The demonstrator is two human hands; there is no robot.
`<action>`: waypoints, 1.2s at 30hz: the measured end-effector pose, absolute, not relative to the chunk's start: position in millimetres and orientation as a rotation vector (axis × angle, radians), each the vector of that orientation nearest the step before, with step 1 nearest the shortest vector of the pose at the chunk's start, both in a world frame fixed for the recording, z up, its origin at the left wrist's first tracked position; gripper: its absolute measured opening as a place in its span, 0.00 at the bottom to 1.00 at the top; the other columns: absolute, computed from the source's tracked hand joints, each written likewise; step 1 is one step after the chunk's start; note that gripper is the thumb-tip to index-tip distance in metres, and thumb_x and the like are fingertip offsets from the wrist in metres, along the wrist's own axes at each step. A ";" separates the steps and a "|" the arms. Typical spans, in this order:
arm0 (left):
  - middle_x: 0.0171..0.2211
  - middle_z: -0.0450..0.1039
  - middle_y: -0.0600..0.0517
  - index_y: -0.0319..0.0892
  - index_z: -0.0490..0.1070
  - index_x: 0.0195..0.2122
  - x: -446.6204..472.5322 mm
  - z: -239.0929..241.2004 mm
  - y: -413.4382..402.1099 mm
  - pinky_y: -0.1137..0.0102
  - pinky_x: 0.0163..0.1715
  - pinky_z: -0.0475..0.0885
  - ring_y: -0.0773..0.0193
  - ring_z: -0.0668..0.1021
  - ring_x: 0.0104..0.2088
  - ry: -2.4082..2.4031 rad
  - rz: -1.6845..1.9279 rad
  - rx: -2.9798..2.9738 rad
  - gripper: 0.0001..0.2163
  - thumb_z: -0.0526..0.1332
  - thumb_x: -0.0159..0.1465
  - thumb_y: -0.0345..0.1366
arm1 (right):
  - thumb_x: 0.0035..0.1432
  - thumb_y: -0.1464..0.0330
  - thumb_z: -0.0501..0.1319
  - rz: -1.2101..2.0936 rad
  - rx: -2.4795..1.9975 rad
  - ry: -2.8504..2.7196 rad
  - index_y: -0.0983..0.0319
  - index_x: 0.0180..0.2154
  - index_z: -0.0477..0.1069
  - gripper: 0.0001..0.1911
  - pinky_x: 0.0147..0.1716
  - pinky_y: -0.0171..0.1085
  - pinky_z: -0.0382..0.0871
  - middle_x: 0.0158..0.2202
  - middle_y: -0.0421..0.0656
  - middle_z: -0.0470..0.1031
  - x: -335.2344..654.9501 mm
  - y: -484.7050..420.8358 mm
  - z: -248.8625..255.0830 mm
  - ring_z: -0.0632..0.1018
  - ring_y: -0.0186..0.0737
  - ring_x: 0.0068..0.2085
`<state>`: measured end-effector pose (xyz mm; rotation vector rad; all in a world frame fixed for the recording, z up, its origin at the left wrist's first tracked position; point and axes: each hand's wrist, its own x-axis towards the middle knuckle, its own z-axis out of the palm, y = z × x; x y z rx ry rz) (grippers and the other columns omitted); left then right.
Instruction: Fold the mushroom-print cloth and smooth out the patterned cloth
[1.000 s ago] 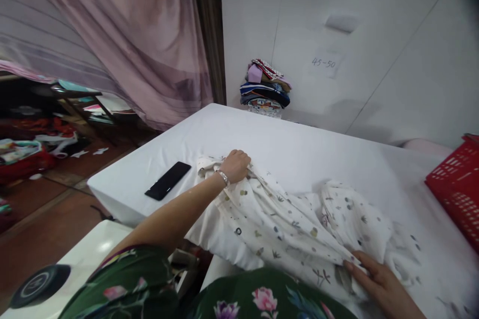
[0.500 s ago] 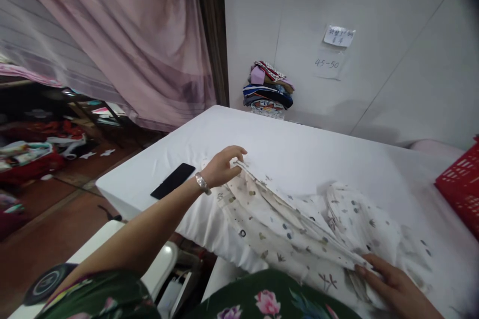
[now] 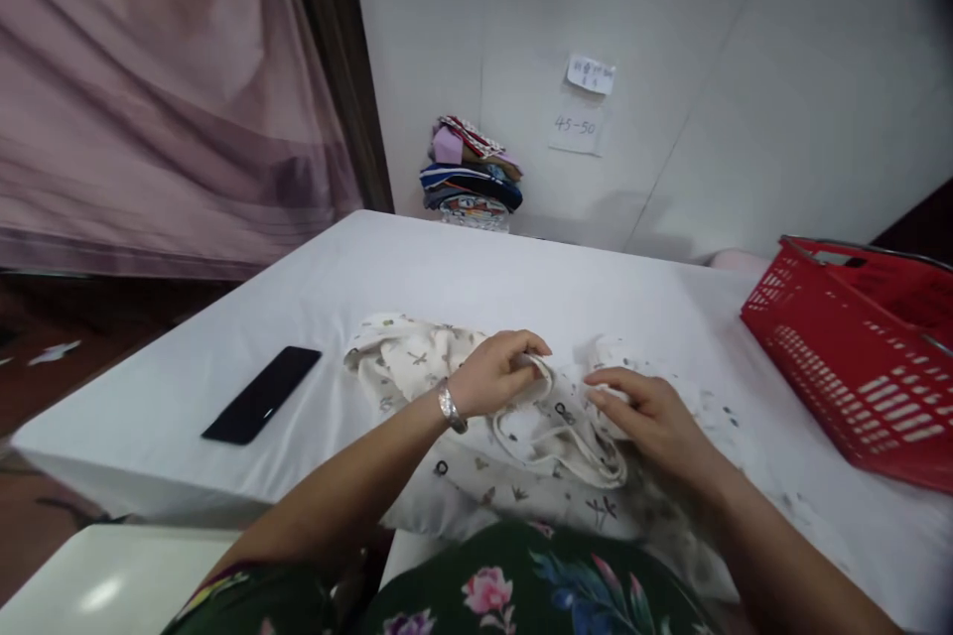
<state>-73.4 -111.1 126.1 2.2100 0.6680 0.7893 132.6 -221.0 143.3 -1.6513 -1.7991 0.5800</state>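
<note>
A soft white cloth (image 3: 513,494) with small grey, green and brown prints lies bunched at the front of the table. Whether it is a garment or a sheet I cannot tell. My left hand (image 3: 495,375), with a silver bracelet at the wrist, pinches a hemmed edge of it between thumb and fingers. Across a short gap to the right is my right hand (image 3: 644,412), its thumb and forefinger closed on another bit of the same cloth. A looped, folded hem sags below and between both hands. My palms hide part of the folds.
A black phone (image 3: 262,395) lies on the white-covered table (image 3: 298,288), left of the cloth. To the right stands a red perforated basket (image 3: 841,357). Folded clothes (image 3: 473,174) are stacked by the wall. A pink curtain (image 3: 149,99) hangs at left, above a white stool (image 3: 111,575).
My hands have come together from a wide spread: the left moved right, the right moved up and inward. The stretched cloth is now gathered in folds. My view has swung right, showing more basket.
</note>
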 end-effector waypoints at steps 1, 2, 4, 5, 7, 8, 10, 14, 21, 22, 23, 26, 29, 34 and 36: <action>0.36 0.71 0.53 0.44 0.68 0.39 -69.7 125.9 -113.8 0.71 0.36 0.67 0.65 0.73 0.36 0.652 0.780 2.222 0.10 0.56 0.55 0.30 | 0.56 0.57 0.55 0.579 -1.636 -1.777 0.60 0.41 0.73 0.17 0.25 0.31 0.65 0.26 0.39 0.74 125.0 -215.6 139.9 0.72 0.34 0.26; 0.36 0.71 0.53 0.44 0.67 0.39 -67.1 125.5 -116.1 0.71 0.36 0.67 0.65 0.73 0.36 0.642 0.769 2.232 0.10 0.56 0.55 0.30 | 0.56 0.57 0.56 0.592 -1.615 -1.759 0.60 0.43 0.73 0.18 0.25 0.31 0.64 0.25 0.39 0.73 119.0 -211.1 136.0 0.71 0.33 0.25; 0.35 0.71 0.53 0.44 0.65 0.39 -64.7 123.5 -119.1 0.71 0.36 0.67 0.65 0.73 0.35 0.640 0.749 2.242 0.10 0.57 0.56 0.30 | 0.56 0.57 0.56 0.636 -1.552 -1.729 0.60 0.43 0.73 0.18 0.25 0.31 0.63 0.25 0.38 0.72 111.6 -205.2 128.5 0.71 0.34 0.26; 0.35 0.71 0.53 0.44 0.64 0.39 -64.3 121.8 -119.8 0.70 0.35 0.67 0.65 0.73 0.35 0.643 0.740 2.245 0.09 0.57 0.56 0.30 | 0.56 0.58 0.55 0.665 -1.520 -1.714 0.60 0.42 0.73 0.17 0.26 0.31 0.64 0.25 0.39 0.72 109.8 -203.3 125.4 0.71 0.35 0.28; 0.33 0.71 0.54 0.44 0.64 0.39 -64.2 117.3 -120.3 0.70 0.34 0.67 0.65 0.73 0.33 0.651 0.732 2.258 0.09 0.56 0.57 0.31 | 0.57 0.58 0.54 0.720 -1.484 -1.663 0.60 0.38 0.74 0.16 0.28 0.31 0.63 0.26 0.39 0.72 108.6 -200.7 120.5 0.71 0.35 0.30; 0.32 0.72 0.53 0.44 0.64 0.39 -64.1 114.6 -120.2 0.69 0.34 0.67 0.65 0.73 0.33 0.645 0.742 2.273 0.08 0.56 0.57 0.32 | 0.57 0.58 0.54 0.744 -1.485 -1.619 0.61 0.36 0.75 0.16 0.28 0.31 0.63 0.26 0.39 0.72 108.8 -199.9 118.5 0.71 0.35 0.30; 0.35 0.72 0.52 0.44 0.64 0.39 -63.3 109.1 -120.0 0.68 0.37 0.67 0.64 0.74 0.36 0.580 0.793 2.316 0.07 0.55 0.58 0.30 | 0.57 0.58 0.55 0.790 -1.507 -1.520 0.62 0.33 0.74 0.16 0.27 0.31 0.62 0.26 0.39 0.71 109.8 -198.7 115.1 0.69 0.34 0.28; 0.48 0.69 0.49 0.43 0.64 0.37 -61.4 103.1 -120.7 0.68 0.41 0.67 0.65 0.73 0.43 0.437 0.902 2.349 0.08 0.52 0.59 0.27 | 0.55 0.56 0.56 0.808 -1.546 -1.361 0.63 0.30 0.73 0.17 0.24 0.30 0.59 0.22 0.37 0.67 110.8 -199.1 109.1 0.66 0.31 0.24; 0.40 0.73 0.52 0.41 0.63 0.22 -57.9 110.2 -124.5 0.73 0.31 0.66 0.68 0.73 0.31 0.633 0.818 2.184 0.05 0.59 0.53 0.30 | 0.56 0.59 0.56 0.620 -1.509 -1.491 0.62 0.32 0.74 0.14 0.26 0.30 0.61 0.27 0.39 0.73 102.8 -203.6 103.9 0.69 0.33 0.27; 0.39 0.73 0.52 0.41 0.62 0.21 -56.9 111.1 -124.8 0.73 0.30 0.66 0.68 0.73 0.32 0.634 0.807 2.150 0.07 0.59 0.53 0.30 | 0.57 0.60 0.55 0.594 -1.494 -1.541 0.62 0.33 0.74 0.14 0.26 0.30 0.62 0.28 0.40 0.73 102.0 -204.6 104.1 0.70 0.33 0.28; 0.38 0.73 0.52 0.40 0.61 0.19 -55.8 111.7 -124.7 0.74 0.30 0.65 0.68 0.73 0.31 0.637 0.803 2.113 0.08 0.59 0.52 0.29 | 0.57 0.60 0.55 0.573 -1.484 -1.587 0.62 0.34 0.75 0.14 0.26 0.30 0.62 0.28 0.40 0.73 101.6 -205.8 104.3 0.70 0.33 0.28; 0.31 0.72 0.53 0.40 0.60 0.18 -53.4 110.9 -123.8 0.74 0.29 0.64 0.69 0.72 0.29 0.640 0.811 2.010 0.08 0.58 0.51 0.28 | 0.58 0.61 0.53 0.509 -1.481 -1.722 0.62 0.39 0.74 0.15 0.22 0.29 0.59 0.22 0.39 0.70 102.7 -210.2 104.6 0.66 0.30 0.22; 0.26 0.70 0.54 0.40 0.62 0.19 -52.0 108.5 -123.1 0.73 0.29 0.64 0.69 0.70 0.27 0.644 0.822 1.957 0.06 0.57 0.51 0.28 | 0.58 0.62 0.54 0.409 -1.486 -1.840 0.62 0.44 0.72 0.17 0.20 0.30 0.57 0.19 0.37 0.68 104.4 -213.7 103.8 0.63 0.29 0.19; 0.22 0.67 0.56 0.40 0.65 0.20 -52.2 108.3 -124.3 0.74 0.26 0.63 0.69 0.68 0.25 0.709 0.767 2.020 0.04 0.58 0.51 0.29 | 0.58 0.65 0.52 0.271 -1.506 -1.897 0.60 0.44 0.72 0.15 0.23 0.31 0.59 0.23 0.39 0.71 103.9 -213.9 103.2 0.66 0.30 0.21; 0.23 0.67 0.56 0.41 0.67 0.24 -54.1 110.2 -124.2 0.75 0.25 0.62 0.70 0.68 0.25 0.741 0.727 2.041 0.01 0.59 0.51 0.31 | 0.59 0.65 0.52 0.282 -1.499 -1.863 0.60 0.42 0.73 0.14 0.23 0.31 0.59 0.22 0.38 0.70 104.1 -212.9 103.9 0.66 0.31 0.21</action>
